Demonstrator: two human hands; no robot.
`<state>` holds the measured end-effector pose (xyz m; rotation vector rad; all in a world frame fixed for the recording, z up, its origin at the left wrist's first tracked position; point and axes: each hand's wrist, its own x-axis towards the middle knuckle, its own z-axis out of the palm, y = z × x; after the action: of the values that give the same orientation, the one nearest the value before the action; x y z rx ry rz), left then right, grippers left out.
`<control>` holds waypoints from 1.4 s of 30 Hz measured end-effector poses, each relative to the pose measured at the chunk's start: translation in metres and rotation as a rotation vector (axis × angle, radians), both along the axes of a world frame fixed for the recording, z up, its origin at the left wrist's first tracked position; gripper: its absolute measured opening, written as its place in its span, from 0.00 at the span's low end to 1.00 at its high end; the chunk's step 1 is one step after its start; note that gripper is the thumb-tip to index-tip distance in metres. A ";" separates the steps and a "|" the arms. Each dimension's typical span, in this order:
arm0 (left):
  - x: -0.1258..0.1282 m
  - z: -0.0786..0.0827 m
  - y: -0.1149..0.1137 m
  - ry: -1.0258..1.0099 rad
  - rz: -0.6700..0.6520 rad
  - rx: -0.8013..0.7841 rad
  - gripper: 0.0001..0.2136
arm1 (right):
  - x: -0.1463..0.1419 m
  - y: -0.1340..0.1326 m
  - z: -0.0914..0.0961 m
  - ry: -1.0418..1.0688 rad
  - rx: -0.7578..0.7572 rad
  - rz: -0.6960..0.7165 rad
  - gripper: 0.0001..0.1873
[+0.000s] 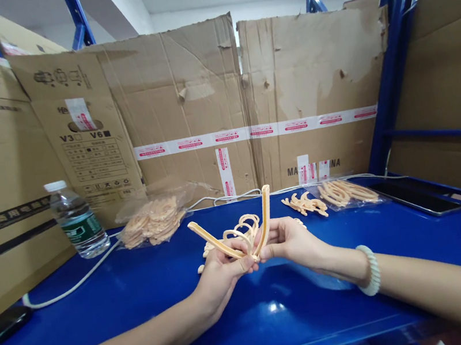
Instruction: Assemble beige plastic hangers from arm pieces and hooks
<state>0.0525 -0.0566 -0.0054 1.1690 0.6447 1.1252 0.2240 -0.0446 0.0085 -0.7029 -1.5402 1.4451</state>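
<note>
Both my hands meet over the blue shelf top (154, 301), pinching beige curved plastic strips. My left hand (220, 270) is closed on one strip (212, 239) that slants up to the left. My right hand (287, 239) is closed on a second strip (264, 214) that stands nearly upright. The two strips meet in a V at my fingertips. Behind my fingers lies a small heap of the same beige curved parts (243, 226), partly hidden.
A clear bag of beige pieces (153, 220) lies back left beside a water bottle (77, 220). More beige parts (305, 204) and a bagged bundle (347, 192) lie back right. A white cable (69, 288), a dark phone (3, 325) and cardboard walls (184, 104) surround the shelf.
</note>
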 end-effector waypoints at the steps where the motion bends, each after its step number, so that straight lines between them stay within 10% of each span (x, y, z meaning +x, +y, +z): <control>1: 0.001 0.001 -0.001 -0.001 0.020 0.013 0.10 | -0.001 -0.001 0.000 0.006 0.016 -0.006 0.16; 27: -0.009 0.018 0.009 -0.040 0.132 -0.054 0.11 | 0.009 0.008 0.010 -0.026 0.047 -0.158 0.18; 42: -0.056 0.052 0.056 0.127 0.221 -0.022 0.06 | 0.097 0.036 0.060 -0.925 0.639 -0.124 0.09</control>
<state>-0.0036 -0.0007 0.0466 1.1778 0.8991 1.2316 0.3213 -0.0089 0.0682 -1.0967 -2.4255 0.4245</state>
